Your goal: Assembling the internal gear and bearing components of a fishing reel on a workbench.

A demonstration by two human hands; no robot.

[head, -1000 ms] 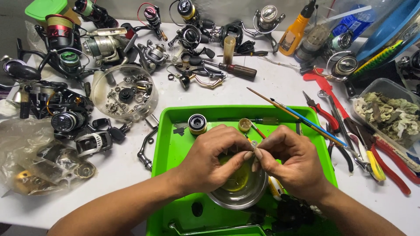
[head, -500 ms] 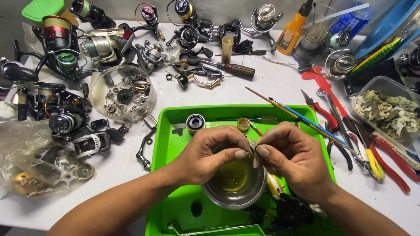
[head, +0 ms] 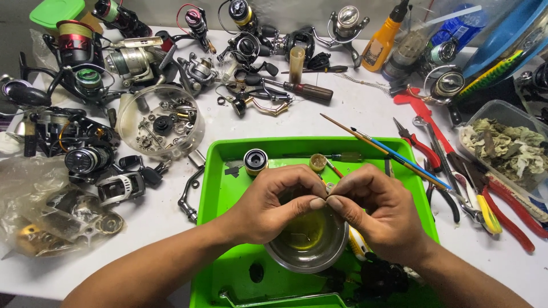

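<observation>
Both the left hand [head: 274, 202] and right hand [head: 374, 211] are pinching together something too small to identify, fingertips meeting directly above the steel bowl [head: 308, 251]; the bowl is lying at six o'clock of the pinch, equally near both.

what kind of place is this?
Most likely a fishing-reel repair bench. Spinning reels and loose parts crowd the white table, pliers and a screwdriver lie at hand, and both hands work over a steel bowl in a green tray.
</observation>
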